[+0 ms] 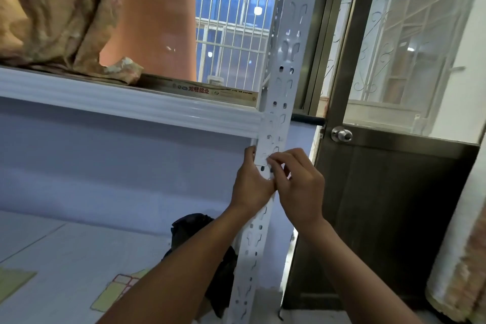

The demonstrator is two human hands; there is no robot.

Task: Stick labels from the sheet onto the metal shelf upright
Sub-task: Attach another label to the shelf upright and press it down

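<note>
The white perforated metal shelf upright (pixel 285 66) runs from top centre down to the bottom of the head view. A white label (pixel 263 158) lies on its face just below the shelf beam. My left hand (pixel 252 181) rests against the upright's left edge, fingers up beside the label. My right hand (pixel 297 184) is on the right, its curled fingertips on the label. The label sheet (pixel 115 293), pale green with red-bordered labels, lies on the lower shelf at the bottom left, partly hidden by my left forearm.
A white shelf beam (pixel 131 102) crosses at mid height, with a brown sack (pixel 52 13) and a long printed box (pixel 200 91) on top. A dark bundle (pixel 200 229) sits by the upright's foot. A metal door with a round knob (pixel 341 134) stands to the right.
</note>
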